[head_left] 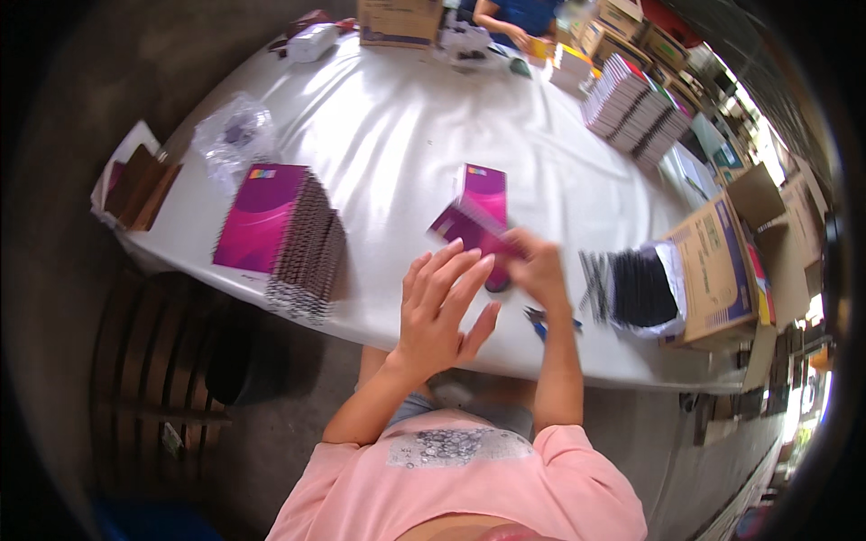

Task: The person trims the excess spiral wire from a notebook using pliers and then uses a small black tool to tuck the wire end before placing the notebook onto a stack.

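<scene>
left hand [442,311] spread, empty | right hand [539,269] grip pinching magenta notebook [475,225] | notebook stack [280,236] left

Centre frame: right hand [539,269] grips a blurred magenta notebook [476,212]; left hand [439,311] open beside it. Left: stack of magenta spiral notebooks [280,236] on white counter [397,135]. Right: black binding combs [631,288].

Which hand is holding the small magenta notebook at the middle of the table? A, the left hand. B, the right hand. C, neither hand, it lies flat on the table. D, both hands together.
B: the right hand grips the magenta notebook at its lower edge, while the left hand is spread open just beside it, fingers apart and holding nothing.
</scene>
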Tool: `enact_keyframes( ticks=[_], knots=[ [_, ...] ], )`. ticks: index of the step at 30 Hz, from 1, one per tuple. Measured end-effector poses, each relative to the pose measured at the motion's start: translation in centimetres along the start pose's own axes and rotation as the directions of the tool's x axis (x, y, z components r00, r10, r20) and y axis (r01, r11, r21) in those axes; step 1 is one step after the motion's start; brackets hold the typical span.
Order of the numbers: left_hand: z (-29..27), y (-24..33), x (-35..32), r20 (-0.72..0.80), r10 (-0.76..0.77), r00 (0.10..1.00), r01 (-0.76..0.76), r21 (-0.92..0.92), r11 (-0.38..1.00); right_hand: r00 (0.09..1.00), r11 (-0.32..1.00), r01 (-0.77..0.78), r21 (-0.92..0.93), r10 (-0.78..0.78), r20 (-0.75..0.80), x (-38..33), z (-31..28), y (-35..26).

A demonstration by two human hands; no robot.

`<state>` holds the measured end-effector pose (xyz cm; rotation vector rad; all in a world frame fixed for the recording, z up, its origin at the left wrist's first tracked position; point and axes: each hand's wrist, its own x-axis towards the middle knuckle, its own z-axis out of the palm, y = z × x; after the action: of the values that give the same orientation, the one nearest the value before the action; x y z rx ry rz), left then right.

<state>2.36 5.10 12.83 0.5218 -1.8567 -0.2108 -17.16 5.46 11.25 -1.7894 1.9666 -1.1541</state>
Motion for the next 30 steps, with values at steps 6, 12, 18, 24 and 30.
enact_keyframes(
  ticks=[6,12,18,24,30],
  knots=[
    [6.2,-4.2,-7.1,0.32,-0.242,0.916,0.135,0.32,0.938,0.971,0.985,0.104,-0.14,-0.071,0.228,-5.8,0.9,1.7],
    [8.0,-3.1,-6.1,0.255,-0.212,0.943,0.142,0.267,0.953,0.779,0.63,-0.623,-0.465,0.445,-0.442,-5.1,-7.8,11.4],
    [8.9,-4.1,-6.2,0.176,-0.161,0.971,0.099,0.315,0.944,0.818,0.604,-0.545,-0.581,0.535,-0.212,-3.6,-9.4,16.5],
    [8.2,-3.6,-6.2,0.166,-0.137,0.977,0.081,0.309,0.948,0.899,0.578,-0.36,-0.732,0.425,-0.107,-2.6,-12.0,15.3],
    [7.9,-4.4,-7.2,0.167,-0.129,0.977,0.064,0.345,0.936,0.972,0.621,-0.223,-0.751,0.199,-0.123,-2.9,-11.5,10.1]
  ],
)
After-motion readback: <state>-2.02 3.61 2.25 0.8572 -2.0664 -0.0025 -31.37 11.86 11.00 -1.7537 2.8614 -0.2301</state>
